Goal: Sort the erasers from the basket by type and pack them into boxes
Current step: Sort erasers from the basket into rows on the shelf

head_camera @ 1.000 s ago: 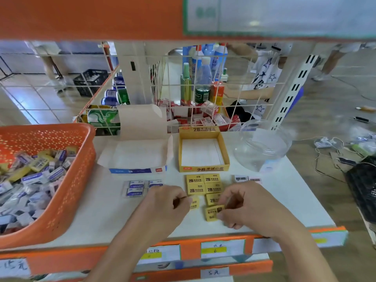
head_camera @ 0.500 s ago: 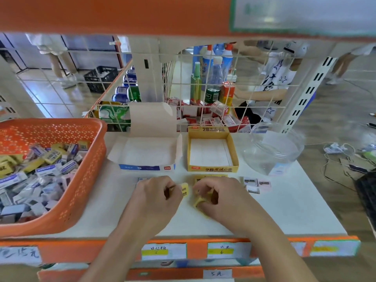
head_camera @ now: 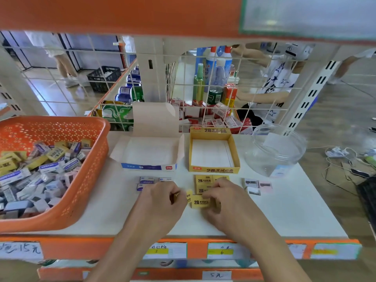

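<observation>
Left hand (head_camera: pixel 160 202) and right hand (head_camera: pixel 225 200) each pinch yellow 2B erasers (head_camera: pixel 200 202), fingers curled round them. Square them together, labels aligned, before lowering into the yellow box (head_camera: pixel 213 170).

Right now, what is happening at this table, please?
A person is sorting erasers. The right hand pinches a yellow eraser, and the left hand pinches a second one. More yellow erasers lie before the yellow box, and blue erasers before the blue box. Both boxes hold nothing yet. The basket is full of mixed erasers.
</observation>
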Demonstrator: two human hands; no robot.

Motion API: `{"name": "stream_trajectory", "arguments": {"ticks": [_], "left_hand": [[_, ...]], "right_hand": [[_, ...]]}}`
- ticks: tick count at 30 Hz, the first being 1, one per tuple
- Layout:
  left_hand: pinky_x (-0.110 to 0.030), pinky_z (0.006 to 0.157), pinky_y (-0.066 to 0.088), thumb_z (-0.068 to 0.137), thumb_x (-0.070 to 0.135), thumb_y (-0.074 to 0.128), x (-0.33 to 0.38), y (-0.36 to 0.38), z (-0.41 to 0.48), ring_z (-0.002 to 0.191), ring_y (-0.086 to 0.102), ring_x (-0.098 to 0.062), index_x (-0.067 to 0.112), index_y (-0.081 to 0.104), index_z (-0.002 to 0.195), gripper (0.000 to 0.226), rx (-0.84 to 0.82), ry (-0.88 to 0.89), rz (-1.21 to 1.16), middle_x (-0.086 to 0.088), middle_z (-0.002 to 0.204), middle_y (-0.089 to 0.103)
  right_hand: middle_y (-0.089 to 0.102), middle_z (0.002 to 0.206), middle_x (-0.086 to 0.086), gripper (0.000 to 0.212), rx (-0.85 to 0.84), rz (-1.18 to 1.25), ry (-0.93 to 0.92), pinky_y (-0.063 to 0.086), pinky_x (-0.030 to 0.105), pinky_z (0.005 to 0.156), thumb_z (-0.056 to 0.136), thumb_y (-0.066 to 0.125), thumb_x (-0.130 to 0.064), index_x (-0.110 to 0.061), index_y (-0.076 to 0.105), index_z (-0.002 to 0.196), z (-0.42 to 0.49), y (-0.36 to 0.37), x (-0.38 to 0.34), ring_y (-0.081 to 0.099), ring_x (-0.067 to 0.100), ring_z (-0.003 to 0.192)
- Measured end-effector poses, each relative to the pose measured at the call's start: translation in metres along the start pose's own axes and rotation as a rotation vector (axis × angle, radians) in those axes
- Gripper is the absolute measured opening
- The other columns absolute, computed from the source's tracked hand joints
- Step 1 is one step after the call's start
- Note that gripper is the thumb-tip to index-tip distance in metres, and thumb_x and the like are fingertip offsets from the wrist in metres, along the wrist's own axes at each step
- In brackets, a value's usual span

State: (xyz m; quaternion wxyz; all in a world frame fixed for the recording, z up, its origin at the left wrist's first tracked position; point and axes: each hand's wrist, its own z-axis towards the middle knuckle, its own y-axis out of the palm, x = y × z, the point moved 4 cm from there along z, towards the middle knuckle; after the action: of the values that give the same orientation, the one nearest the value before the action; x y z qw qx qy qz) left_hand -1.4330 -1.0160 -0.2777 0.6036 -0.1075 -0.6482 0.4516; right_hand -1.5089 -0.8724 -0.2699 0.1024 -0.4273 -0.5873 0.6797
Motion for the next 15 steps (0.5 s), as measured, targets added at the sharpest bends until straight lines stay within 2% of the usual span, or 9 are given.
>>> {"name": "stream_trajectory", "arguments": {"ticks": [3, 9, 15], "left_hand": [[-0.022, 0.045, 0.031, 0.087, 0.034, 0.054, 0.0019, 0.0013, -0.0005, 0.047, 0.037, -0.010, 0.009, 0.049, 0.061, 0.037, -0.019, -0.007, 0.012, 0.004, 0.048, 0.041], [-0.022, 0.048, 0.032, 0.090, 0.032, 0.053, 0.0067, 0.0048, -0.0007, 0.048, 0.035, -0.010, 0.006, 0.050, 0.064, 0.037, -0.032, -0.013, -0.003, 0.003, 0.050, 0.041], [-0.017, 0.049, 0.034, 0.092, 0.033, 0.053, 0.0074, 0.0050, -0.0007, 0.050, 0.042, -0.005, 0.015, 0.053, 0.064, 0.034, -0.048, -0.039, -0.028, 0.006, 0.052, 0.046]], "right_hand": [[0.048, 0.116, -0.011, 0.032, 0.013, -0.011, 0.008, 0.046, 0.030, 0.090, 0.088, 0.059, -0.030, -0.027, 0.063, 0.119, -0.0015, 0.0005, 0.0007, 0.054, 0.013, 0.103], [0.051, 0.110, -0.012, 0.024, 0.057, -0.008, 0.018, 0.047, 0.027, 0.085, 0.086, 0.061, -0.029, -0.024, 0.066, 0.109, -0.0031, -0.0007, 0.0030, 0.054, 0.011, 0.097], [0.048, 0.107, -0.016, 0.022, 0.086, 0.010, 0.017, 0.046, 0.024, 0.086, 0.087, 0.061, -0.028, -0.027, 0.063, 0.109, -0.0047, -0.0003, 0.0067, 0.052, 0.007, 0.096]]}}
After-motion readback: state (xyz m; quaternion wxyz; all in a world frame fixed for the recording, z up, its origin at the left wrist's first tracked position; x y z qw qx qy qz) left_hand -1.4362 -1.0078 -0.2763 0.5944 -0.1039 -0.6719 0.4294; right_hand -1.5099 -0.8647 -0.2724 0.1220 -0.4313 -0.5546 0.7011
